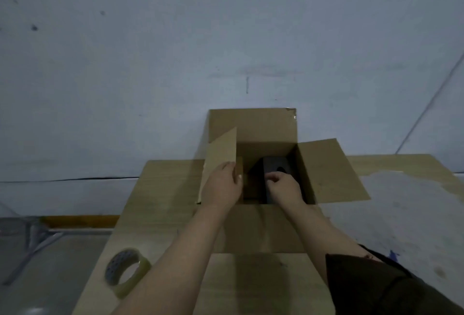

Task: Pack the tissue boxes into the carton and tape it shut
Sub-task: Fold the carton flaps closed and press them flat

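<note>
**Tissue box being seated inside the open carton**

Curled fingers of the right hand are closed on the near end of a grey tissue box, which is held down inside the carton. The left hand is spread flat against the carton's left flap, the fingers reaching over the flap's inner edge; whether a firm pinch is made there cannot be told. That flap is kept standing, the far flap is upright against the wall, and the right flap is folded outward.

The tissue box is seen in the right half of the carton's interior, close to the right wall, with its dark oval opening facing up. Its long axis appears to run from the carton's near wall toward the far wall, directly ahead of the right hand, which is clearly the nearer of the two. A dark gap is left between the tissue box and the carton's left wall; what lies there is hidden in shadow.

A roll of tape is left on the table well off the carton's near-left corner, nearer the left arm. Packing is judged to be under way, with taping not yet begun.
</note>
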A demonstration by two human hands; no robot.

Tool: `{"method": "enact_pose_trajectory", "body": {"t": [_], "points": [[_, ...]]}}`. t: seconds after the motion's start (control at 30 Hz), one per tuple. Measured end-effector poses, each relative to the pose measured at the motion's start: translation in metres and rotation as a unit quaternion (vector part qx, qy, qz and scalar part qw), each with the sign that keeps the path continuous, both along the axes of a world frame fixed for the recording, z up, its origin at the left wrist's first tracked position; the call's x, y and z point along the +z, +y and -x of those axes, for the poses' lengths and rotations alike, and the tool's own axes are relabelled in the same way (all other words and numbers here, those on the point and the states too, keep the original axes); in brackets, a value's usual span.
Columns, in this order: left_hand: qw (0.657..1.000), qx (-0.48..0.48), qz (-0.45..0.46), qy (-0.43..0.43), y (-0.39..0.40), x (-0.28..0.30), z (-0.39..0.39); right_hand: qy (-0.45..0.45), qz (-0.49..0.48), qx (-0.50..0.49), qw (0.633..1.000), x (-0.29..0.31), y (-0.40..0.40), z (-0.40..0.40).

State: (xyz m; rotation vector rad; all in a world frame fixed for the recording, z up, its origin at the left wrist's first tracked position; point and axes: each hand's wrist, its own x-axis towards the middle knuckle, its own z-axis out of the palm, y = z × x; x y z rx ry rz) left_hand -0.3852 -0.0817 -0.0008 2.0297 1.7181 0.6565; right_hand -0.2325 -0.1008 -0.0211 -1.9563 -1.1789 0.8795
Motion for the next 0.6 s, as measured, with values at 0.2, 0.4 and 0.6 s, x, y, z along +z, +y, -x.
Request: {"method": "enact_pose_trajectory", "body": {"t": [0.2, 0.4, 0.6], "points": [[0.996, -0.064, 0.032, 0.044, -0.014, -0.046, -0.019, -0.002, -0.031, -0.096, 0.995, -0.003, -0.037, -0.038], [0.995, -0.058, 0.034, 0.069, -0.014, -0.062, -0.026, -0.044, 0.124, -0.200, 0.971, 0.000, -0.059, -0.071], [0.988, -0.106, 0.074, 0.088, -0.022, -0.053, -0.020, -0.020, -0.005, -0.198, 0.980, 0.009, -0.076, -0.071]]}}
